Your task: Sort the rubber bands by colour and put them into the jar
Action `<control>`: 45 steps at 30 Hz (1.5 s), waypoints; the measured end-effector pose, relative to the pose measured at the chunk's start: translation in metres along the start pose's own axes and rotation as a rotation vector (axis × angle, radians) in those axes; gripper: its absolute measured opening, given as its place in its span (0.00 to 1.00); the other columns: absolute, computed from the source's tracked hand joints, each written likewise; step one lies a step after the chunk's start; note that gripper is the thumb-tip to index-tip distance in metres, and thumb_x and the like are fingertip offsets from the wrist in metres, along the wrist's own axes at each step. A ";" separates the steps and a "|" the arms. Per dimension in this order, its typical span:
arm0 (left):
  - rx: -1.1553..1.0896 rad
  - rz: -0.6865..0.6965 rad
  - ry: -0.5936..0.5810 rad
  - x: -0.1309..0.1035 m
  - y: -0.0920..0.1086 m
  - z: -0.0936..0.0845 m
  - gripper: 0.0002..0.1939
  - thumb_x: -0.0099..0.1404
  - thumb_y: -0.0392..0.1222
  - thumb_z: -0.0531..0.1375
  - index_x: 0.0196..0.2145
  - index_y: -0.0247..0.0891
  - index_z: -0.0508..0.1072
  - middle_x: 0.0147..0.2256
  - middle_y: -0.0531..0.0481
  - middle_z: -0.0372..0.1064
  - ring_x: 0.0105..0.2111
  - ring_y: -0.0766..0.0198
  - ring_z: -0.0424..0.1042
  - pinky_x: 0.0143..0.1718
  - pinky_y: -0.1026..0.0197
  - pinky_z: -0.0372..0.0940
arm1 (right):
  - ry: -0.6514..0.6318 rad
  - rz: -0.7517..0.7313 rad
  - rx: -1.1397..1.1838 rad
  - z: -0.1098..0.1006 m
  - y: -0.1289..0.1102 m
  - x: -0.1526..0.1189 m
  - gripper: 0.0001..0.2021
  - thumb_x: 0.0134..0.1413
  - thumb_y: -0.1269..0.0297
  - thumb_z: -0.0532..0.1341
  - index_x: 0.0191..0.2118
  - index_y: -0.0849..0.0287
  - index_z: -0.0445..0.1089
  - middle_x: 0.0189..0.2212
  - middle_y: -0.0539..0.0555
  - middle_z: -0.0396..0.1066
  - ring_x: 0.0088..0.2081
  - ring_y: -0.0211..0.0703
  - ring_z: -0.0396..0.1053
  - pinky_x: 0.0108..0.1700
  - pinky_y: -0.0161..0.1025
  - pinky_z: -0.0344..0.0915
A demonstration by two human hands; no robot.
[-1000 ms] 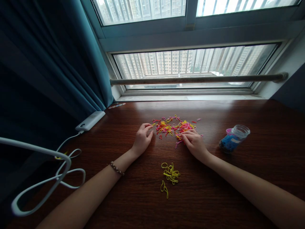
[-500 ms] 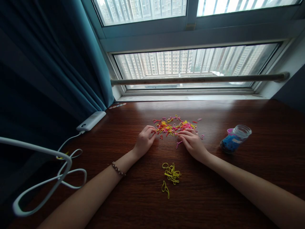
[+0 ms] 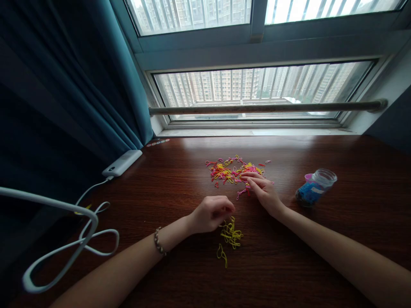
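A loose pile of small red, pink and yellow rubber bands (image 3: 221,172) lies on the dark wooden table. My right hand (image 3: 265,190) rests at the right side of that pile, fingers stretched out over the bands and touching some of them. Closer to me is a smaller heap of yellow rubber bands (image 3: 233,236), with one yellow band (image 3: 222,256) lying apart below it. My left hand (image 3: 213,212) is just above the far edge of this heap, its fingers pinched together; whatever is in them is hidden.
A clear jar (image 3: 321,182) with blue contents and a pink piece leans on the table at right. On the left lie a white power bank (image 3: 122,163) and a looped white cable (image 3: 93,218), beside a blue curtain (image 3: 128,107). A window with a rail (image 3: 263,109) is behind.
My left hand has moved from the left edge of the mixed pile toward me, to the yellow heap. My right hand has stayed at the pile, its fingers shifting slightly.
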State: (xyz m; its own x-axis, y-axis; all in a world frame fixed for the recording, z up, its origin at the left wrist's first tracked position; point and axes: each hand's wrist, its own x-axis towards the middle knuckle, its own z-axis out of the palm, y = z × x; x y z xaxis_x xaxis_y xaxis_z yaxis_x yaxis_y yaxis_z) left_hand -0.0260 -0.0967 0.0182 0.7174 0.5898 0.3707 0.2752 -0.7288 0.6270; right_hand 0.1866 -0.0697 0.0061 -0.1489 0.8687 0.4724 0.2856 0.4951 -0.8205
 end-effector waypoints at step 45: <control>0.016 0.036 -0.019 -0.003 -0.002 0.001 0.06 0.59 0.35 0.54 0.32 0.34 0.70 0.24 0.48 0.68 0.23 0.68 0.64 0.26 0.66 0.60 | 0.105 0.071 -0.007 0.002 -0.007 -0.005 0.09 0.50 0.63 0.60 0.36 0.59 0.73 0.32 0.54 0.74 0.32 0.41 0.70 0.35 0.36 0.65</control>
State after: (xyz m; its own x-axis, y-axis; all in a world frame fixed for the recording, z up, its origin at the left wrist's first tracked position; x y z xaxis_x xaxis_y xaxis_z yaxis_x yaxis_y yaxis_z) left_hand -0.0282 -0.0976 0.0152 0.7392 0.5562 0.3799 0.2585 -0.7551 0.6025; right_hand 0.1830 -0.0773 0.0091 -0.0277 0.8954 0.4443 0.2990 0.4315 -0.8511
